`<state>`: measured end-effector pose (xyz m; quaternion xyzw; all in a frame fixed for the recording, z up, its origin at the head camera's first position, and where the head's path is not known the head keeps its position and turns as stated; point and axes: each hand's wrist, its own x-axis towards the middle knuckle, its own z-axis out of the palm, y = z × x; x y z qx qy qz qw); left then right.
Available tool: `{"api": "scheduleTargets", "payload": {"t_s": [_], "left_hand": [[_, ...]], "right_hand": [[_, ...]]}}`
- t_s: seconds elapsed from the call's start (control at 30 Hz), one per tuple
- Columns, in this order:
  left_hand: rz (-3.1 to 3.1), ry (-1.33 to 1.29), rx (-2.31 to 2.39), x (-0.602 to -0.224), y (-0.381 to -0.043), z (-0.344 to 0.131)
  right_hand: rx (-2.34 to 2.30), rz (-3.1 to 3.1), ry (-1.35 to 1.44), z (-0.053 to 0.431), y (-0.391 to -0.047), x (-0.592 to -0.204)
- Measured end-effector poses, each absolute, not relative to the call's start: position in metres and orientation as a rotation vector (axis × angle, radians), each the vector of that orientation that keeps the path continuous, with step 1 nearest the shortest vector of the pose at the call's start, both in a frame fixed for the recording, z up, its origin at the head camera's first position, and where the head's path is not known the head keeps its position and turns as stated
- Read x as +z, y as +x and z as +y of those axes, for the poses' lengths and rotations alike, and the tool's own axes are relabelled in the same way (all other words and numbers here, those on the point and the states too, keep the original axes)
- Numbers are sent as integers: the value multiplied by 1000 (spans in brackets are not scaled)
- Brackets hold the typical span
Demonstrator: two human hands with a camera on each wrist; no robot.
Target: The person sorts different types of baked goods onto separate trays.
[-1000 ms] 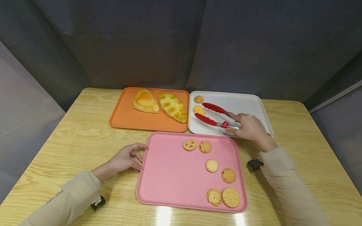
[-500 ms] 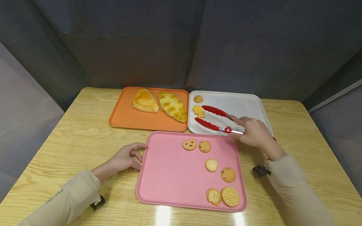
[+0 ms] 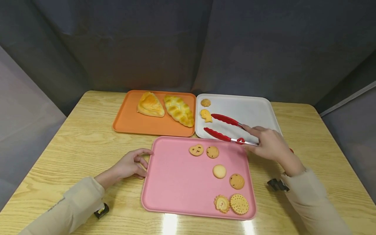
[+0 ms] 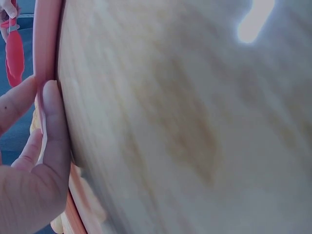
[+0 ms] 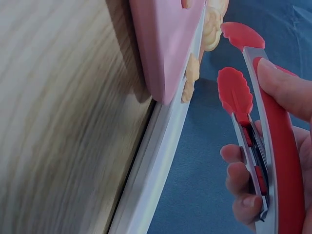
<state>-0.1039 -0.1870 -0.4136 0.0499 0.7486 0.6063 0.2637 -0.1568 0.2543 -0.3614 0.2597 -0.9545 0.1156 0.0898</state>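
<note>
My right hand (image 3: 268, 145) holds red-tipped tongs (image 3: 218, 134) over the front of the white tray (image 3: 249, 107). Their two arms are spread, with nothing between the tips; the right wrist view shows the thumb along the red handle (image 5: 280, 141) and fingers curled round the other arm. Just left of the upper tip lies a fish-shaped cracker (image 3: 206, 116), with a swirled cookie (image 3: 205, 102) behind it. At the left rim of the pink tray (image 3: 176, 182), my left hand (image 3: 132, 164) grips the edge between thumb and fingers, the thumb (image 4: 56, 122) against its outer side.
Several cookies lie on the pink tray's right half, among them a smiley cookie (image 3: 196, 150) and a dotted round biscuit (image 3: 239, 204). The orange tray (image 3: 132, 125) at the back left carries a triangular pastry (image 3: 150, 105) and a braided loaf (image 3: 179, 111). A dark curtain (image 3: 147, 49) hangs behind.
My right hand has drawn the tongs back toward me and to the right, off the fish-shaped cracker, which stays on the white tray. Their arms have spread wider. My left hand has stayed put.
</note>
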Motion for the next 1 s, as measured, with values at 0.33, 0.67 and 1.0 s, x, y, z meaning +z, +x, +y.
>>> {"api": "scheduleTargets", "payload": {"t_s": [0.33,0.67,1.0], "left_hand": [[2032,136,1634,-414,-104,-188],[2011,136,1640,-413,-104,-188],[2018,131,1636,-413,-104,-187]], "right_hand": [[357,-2859,807,252,-143,-361],[377,-2834,897,252,-131,-359],[399,-2806,979,248,-123,-359]]}}
